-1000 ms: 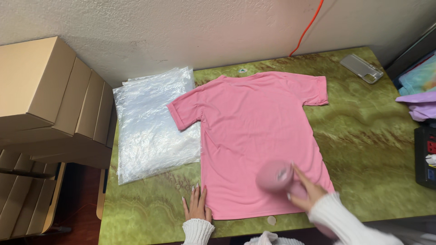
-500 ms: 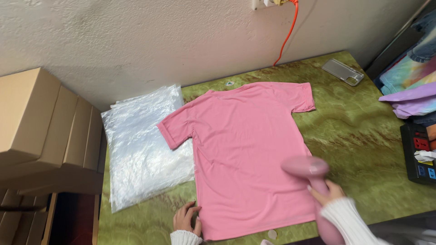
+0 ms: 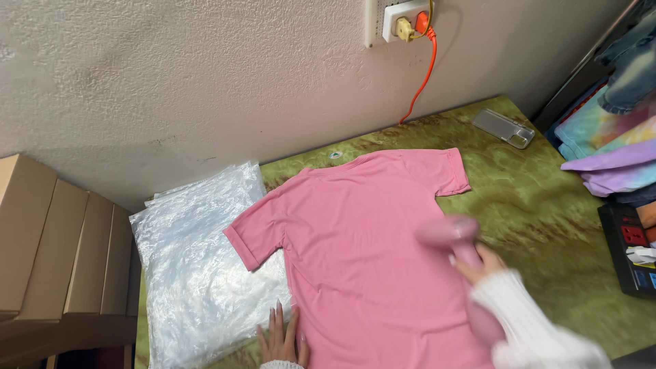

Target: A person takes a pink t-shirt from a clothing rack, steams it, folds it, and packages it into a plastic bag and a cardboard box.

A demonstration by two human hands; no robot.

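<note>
Fingers of the right hand (image 3: 482, 263) were wrapped around a pink handheld steamer (image 3: 454, 236), its head resting on the right side of the pink T-shirt (image 3: 362, 253). The left hand (image 3: 281, 338) lay flat with fingers spread, pressing the shirt's lower left edge beside a stack of clear plastic bags (image 3: 198, 273). The shirt lay spread flat between both hands on the green surface (image 3: 547, 205).

Right hand (image 3: 478, 263) grips what looks like a pink steamer (image 3: 454, 236) over the pink T-shirt (image 3: 362, 253).
</note>
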